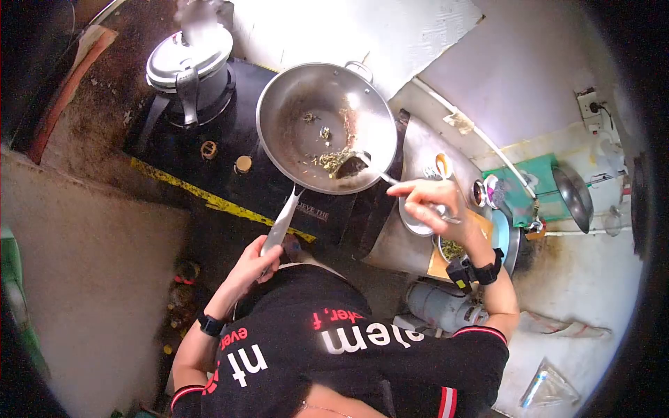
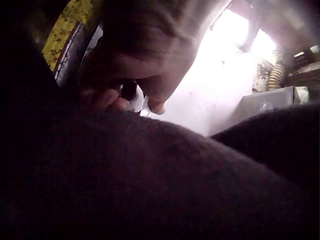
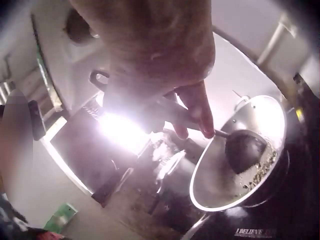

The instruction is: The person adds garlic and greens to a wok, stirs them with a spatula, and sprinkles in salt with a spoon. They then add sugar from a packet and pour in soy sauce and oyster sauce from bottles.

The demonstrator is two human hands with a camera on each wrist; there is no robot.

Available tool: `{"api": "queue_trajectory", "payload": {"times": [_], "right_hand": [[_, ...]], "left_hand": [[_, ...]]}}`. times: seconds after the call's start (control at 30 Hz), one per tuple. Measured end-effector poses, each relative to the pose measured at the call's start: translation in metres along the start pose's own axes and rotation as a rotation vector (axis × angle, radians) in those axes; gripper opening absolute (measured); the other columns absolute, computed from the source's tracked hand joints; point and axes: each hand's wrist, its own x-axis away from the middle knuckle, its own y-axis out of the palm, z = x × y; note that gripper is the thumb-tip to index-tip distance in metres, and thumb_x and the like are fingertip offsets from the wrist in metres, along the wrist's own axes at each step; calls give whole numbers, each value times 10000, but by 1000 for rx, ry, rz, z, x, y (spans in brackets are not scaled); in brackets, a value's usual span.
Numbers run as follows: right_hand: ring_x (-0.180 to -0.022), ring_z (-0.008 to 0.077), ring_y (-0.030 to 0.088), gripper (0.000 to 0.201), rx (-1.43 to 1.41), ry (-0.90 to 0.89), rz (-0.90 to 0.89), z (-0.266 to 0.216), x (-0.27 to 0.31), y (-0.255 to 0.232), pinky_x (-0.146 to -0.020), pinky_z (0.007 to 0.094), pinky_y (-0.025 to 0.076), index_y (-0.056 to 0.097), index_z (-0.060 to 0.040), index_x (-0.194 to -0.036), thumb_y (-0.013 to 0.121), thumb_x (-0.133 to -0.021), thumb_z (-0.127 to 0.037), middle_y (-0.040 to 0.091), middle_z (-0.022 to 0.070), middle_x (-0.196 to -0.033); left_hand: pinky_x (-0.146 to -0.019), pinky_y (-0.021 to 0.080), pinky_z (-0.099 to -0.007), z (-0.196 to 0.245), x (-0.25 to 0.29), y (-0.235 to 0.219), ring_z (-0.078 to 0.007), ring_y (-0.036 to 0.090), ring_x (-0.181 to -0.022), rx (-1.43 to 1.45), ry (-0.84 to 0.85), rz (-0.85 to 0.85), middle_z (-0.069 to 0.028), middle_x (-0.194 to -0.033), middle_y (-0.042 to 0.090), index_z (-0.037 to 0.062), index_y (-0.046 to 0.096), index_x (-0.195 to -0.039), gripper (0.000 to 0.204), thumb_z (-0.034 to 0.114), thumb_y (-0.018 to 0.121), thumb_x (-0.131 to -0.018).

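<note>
A steel wok [image 1: 296, 104] sits on the black stove, with chopped greenish bits [image 1: 327, 161] on its lower inner side. The left hand [image 1: 259, 263] grips the wok's handle [image 1: 281, 224]; in the left wrist view that hand [image 2: 150, 55] is dark, with its fingers curled round the handle. Above the wok's right edge, the right hand [image 1: 435, 205] holds a ladle by its handle. The ladle's dark bowl [image 3: 245, 151] rests inside the wok [image 3: 215, 180] by the bits, and the right hand [image 3: 165, 65] shows its fingers round the handle.
A steaming pressure cooker [image 1: 189, 59] stands left of the wok. On the counter at the right are a bowl of greens [image 1: 451, 249], small jars [image 1: 478, 193] and a blue plate [image 1: 500, 233]. A grey gas cylinder [image 1: 439, 306] is below. A dark pan [image 1: 573, 198] leans by the wall.
</note>
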Motion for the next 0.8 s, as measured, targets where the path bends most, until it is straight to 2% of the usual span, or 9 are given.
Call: {"api": "queue_trajectory", "payload": {"times": [0.07, 0.2, 0.33, 0.43, 0.47, 0.57, 0.63, 0.67, 0.8], "right_hand": [[-696, 214, 637, 102, 121, 55, -54, 1, 0, 13, -601, 298, 483, 561, 1, -674, 612, -735, -63, 648, 142, -812], [-653, 215, 631, 99, 219, 14, 107, 53, -15, 42, -584, 287, 478, 562, 7, -687, 611, -739, -62, 649, 168, -856], [-591, 151, 601, 98, 186, -24, 408, 83, -45, 61, -572, 265, 459, 572, 5, -723, 587, -771, -78, 652, 150, -800], [-555, 91, 504, 111, 100, 168, 775, 101, -62, 86, -515, 251, 396, 584, 0, -776, 569, -792, -109, 582, 81, -654], [-566, 70, 466, 96, 156, 55, 940, 105, -69, 101, -503, 245, 359, 595, -8, -781, 572, -794, -101, 558, 43, -631], [-643, 81, 534, 105, -67, 200, 872, 92, -66, 113, -576, 227, 416, 601, 7, -764, 565, -802, -84, 626, 59, -725], [-823, 209, 633, 149, -446, 205, 754, 72, -53, 104, -766, 304, 499, 599, 18, -819, 558, -848, -122, 634, 160, -965], [-911, 252, 621, 173, -464, 204, 716, 60, -44, 97, -836, 343, 493, 584, 23, -813, 532, -866, -134, 615, 205, -1002], [-901, 201, 613, 156, -160, 155, 564, 48, -16, 87, -788, 306, 474, 585, 20, -790, 535, -850, -115, 634, 174, -997]], "left_hand": [[-353, 281, -189, 6, -5, 5, -42, 394, -424, -88, 39, 34, 21, -601, 459, 30, 478, -1045, 308, 251, 581, -857], [-305, 286, -196, 7, -7, 4, -48, 394, -380, -60, 17, -12, 5, -652, 493, 23, 444, -1099, 368, 91, 620, -783], [-294, 275, -203, 2, -8, 0, -44, 380, -363, -9, 47, -86, 7, -616, 472, 33, 464, -1008, 266, 72, 597, -781], [-293, 268, -202, 4, -7, 0, -44, 368, -353, -20, 56, -113, 15, -581, 449, 44, 455, -947, 224, 70, 595, -775], [-292, 264, -204, 1, -9, -2, -45, 363, -349, -3, 62, -126, 19, -570, 441, 46, 450, -929, 216, 70, 596, -772], [-289, 256, -211, 1, -9, 0, -48, 354, -338, 10, 62, -121, 23, -552, 430, 50, 440, -902, 205, 74, 597, -772], [-287, 251, -215, 2, -7, 0, -51, 351, -331, 4, 51, -109, 24, -545, 427, 51, 435, -892, 203, 78, 597, -774], [-287, 247, -218, 2, -8, -1, -53, 349, -327, 14, 50, -115, 26, -543, 424, 49, 435, -898, 206, 81, 598, -777], [-287, 241, -222, 7, -6, 0, -59, 346, -323, -15, 17, -111, 19, -542, 424, 46, 433, -910, 213, 85, 600, -783]]}}
